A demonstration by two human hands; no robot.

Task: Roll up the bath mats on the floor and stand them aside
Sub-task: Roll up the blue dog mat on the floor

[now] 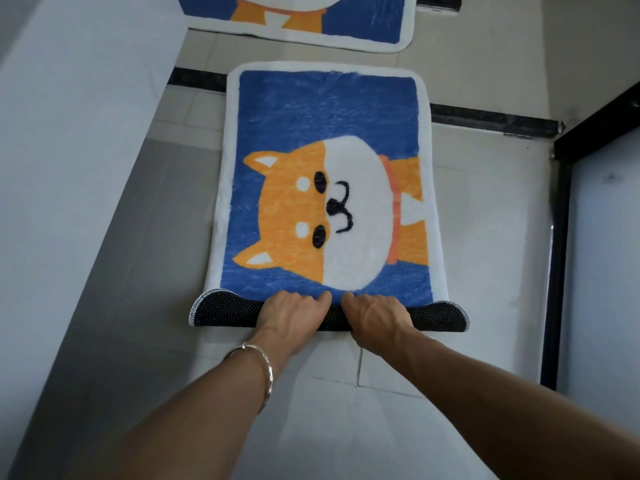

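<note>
While floor tiles [485, 254] fill the view, a blue bath mat [325, 133] lies centre, long axis 12 to 6 o'clock, its dog's ears toward 9, near end rolled dark-side up. A second mat [363, 19] lies at 12. Side by side, left hand [294, 317] and right hand [377, 317] grip that roll.

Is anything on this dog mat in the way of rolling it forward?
Nothing visible does. The left hand and right hand hold the folded near edge, and the mat lies bare to its far end.
</note>
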